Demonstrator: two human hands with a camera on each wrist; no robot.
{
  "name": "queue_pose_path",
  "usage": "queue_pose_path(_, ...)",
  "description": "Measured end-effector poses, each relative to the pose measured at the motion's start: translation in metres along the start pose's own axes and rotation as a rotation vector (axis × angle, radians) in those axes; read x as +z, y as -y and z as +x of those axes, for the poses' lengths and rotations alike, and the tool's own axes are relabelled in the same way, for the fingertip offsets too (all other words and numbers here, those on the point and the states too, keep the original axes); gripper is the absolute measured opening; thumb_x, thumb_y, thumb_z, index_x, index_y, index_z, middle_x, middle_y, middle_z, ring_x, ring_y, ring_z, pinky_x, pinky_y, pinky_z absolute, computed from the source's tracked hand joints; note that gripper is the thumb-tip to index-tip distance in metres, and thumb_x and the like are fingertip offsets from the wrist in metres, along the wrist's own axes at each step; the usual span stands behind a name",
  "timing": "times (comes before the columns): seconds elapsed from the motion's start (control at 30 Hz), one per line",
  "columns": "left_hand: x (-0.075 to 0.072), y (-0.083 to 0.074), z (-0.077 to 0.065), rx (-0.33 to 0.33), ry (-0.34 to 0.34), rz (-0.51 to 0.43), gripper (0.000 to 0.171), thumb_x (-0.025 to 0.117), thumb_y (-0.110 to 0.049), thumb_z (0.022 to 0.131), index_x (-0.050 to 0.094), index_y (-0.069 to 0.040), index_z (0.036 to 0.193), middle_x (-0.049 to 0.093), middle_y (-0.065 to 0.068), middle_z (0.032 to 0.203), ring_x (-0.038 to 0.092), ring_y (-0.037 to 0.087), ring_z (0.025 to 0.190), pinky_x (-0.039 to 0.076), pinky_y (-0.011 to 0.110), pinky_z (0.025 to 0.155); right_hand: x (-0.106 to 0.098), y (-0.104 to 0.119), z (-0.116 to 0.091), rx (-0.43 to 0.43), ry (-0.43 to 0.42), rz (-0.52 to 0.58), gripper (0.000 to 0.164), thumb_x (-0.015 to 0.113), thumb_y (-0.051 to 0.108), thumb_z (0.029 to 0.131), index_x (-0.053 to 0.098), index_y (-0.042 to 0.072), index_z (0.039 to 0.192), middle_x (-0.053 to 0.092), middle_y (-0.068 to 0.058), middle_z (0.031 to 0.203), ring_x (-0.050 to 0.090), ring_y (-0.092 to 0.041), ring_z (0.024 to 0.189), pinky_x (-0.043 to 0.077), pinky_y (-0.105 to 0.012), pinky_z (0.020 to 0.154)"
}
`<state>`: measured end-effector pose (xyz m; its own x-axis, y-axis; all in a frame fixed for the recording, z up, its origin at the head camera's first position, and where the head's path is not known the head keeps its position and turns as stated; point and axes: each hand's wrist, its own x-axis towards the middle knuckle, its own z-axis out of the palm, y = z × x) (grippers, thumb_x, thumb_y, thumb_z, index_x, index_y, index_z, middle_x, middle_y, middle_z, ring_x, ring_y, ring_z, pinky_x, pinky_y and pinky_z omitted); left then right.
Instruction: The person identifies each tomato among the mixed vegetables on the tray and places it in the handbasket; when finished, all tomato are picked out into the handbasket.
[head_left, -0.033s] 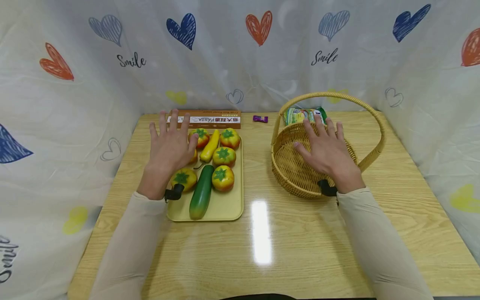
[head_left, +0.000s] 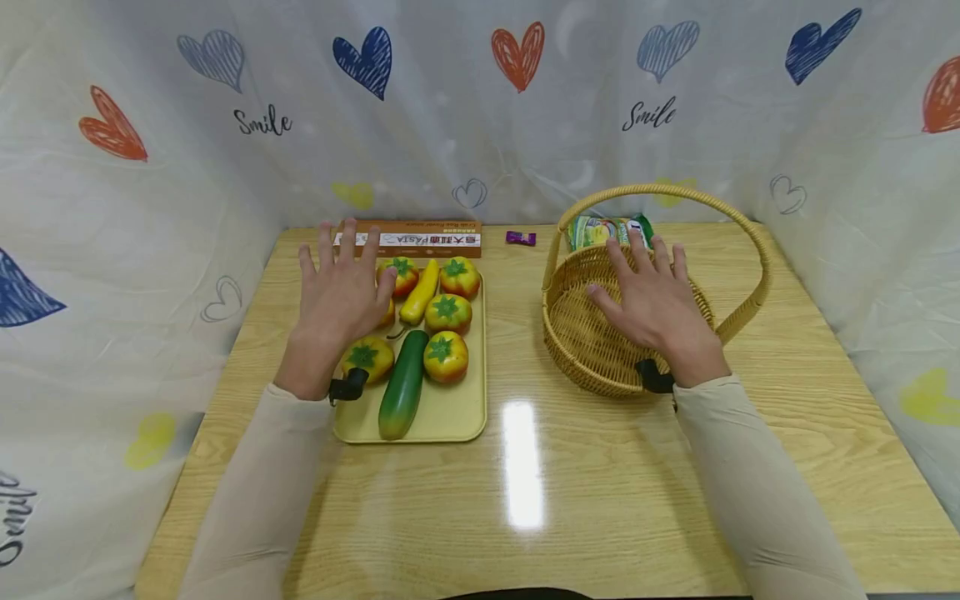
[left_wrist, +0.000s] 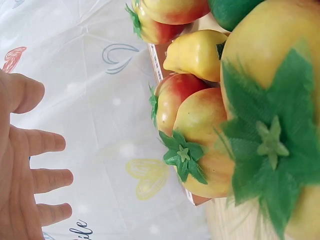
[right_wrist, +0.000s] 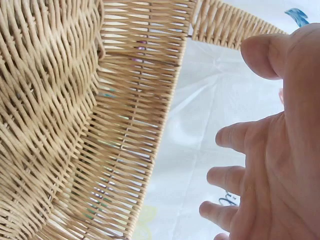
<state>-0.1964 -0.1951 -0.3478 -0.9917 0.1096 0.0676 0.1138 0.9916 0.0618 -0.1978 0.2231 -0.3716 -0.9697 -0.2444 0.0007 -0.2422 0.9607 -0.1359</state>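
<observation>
My left hand (head_left: 341, 296) hovers with spread fingers above the left side of a pale yellow tray (head_left: 457, 425). On that tray lie several yellow-red tomato-like fruits (head_left: 446, 357) with green leafy tops, a yellow pepper-like vegetable (head_left: 420, 293) and a green cucumber-like vegetable (head_left: 403, 387). One fruit (left_wrist: 272, 140) looms close in the left wrist view, apart from the fingers. Over a round wicker basket (head_left: 577, 358) with a tall handle, my right hand (head_left: 652, 296) is held with fingers spread. In the right wrist view the basket's woven wall (right_wrist: 135, 115) stands apart from the fingers, and the hand holds nothing.
Behind the tray lies a brown pasta box (head_left: 420, 239). A small purple packet (head_left: 521, 238) sits right of it. Past the basket is a green packet (head_left: 600, 229), partly hidden. A patterned curtain (head_left: 450, 108) encloses the wooden table (head_left: 600, 500) at the back and sides.
</observation>
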Motion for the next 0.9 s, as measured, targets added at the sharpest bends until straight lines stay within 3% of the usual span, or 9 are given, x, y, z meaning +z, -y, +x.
queue_pose_path(0.37,0.001,0.002,-0.001,0.002,-0.014,-0.020,0.068,0.028,-0.050,0.106,0.009,-0.018,0.164,-0.002,0.017,0.169,-0.007,0.045,0.154,0.000,0.074,0.116,-0.002,0.000,0.001,-0.006,-0.021,0.026,0.087,0.019,0.076,0.096,-0.005,0.025,0.162,-0.013,-0.011,0.169,-0.007,-0.050,0.152,-0.013,-0.066,0.118)
queue_pose_path(0.53,0.000,0.010,-0.004,0.020,-0.021,-0.066,0.069,0.027,-0.051,0.106,0.009,-0.018,0.164,0.002,0.017,0.169,-0.007,0.045,0.154,0.000,0.073,0.116,-0.008,0.000,-0.004,-0.050,-0.039,0.079,0.087,0.028,0.073,0.098,0.002,0.022,0.163,-0.006,-0.014,0.169,-0.001,-0.050,0.153,-0.007,-0.066,0.120)
queue_pose_path(0.7,-0.001,0.034,-0.011,0.097,-0.058,-0.204,0.067,0.038,-0.045,0.106,0.016,-0.017,0.163,0.012,0.019,0.168,0.003,0.047,0.153,0.004,0.074,0.115,-0.020,-0.004,-0.020,-0.156,-0.080,0.235,0.083,0.047,0.062,0.099,0.016,0.018,0.163,0.009,-0.012,0.169,0.011,-0.044,0.154,0.008,-0.064,0.121)
queue_pose_path(0.8,-0.003,0.057,-0.019,0.141,-0.083,-0.284,0.065,0.046,-0.037,0.105,0.023,-0.012,0.161,0.021,0.022,0.164,0.013,0.049,0.151,0.011,0.073,0.115,-0.028,-0.008,-0.035,-0.218,-0.097,0.300,0.076,0.055,0.053,0.099,0.025,0.022,0.161,0.020,-0.007,0.168,0.020,-0.039,0.153,0.020,-0.065,0.118)
queue_pose_path(0.9,-0.004,0.083,-0.030,0.145,-0.081,-0.341,0.063,0.050,-0.031,0.104,0.028,-0.008,0.159,0.027,0.025,0.161,0.019,0.049,0.149,0.018,0.071,0.114,-0.033,-0.013,-0.052,-0.255,-0.113,0.332,0.070,0.062,0.047,0.097,0.033,0.027,0.158,0.031,-0.004,0.164,0.030,-0.037,0.150,0.028,-0.065,0.114)
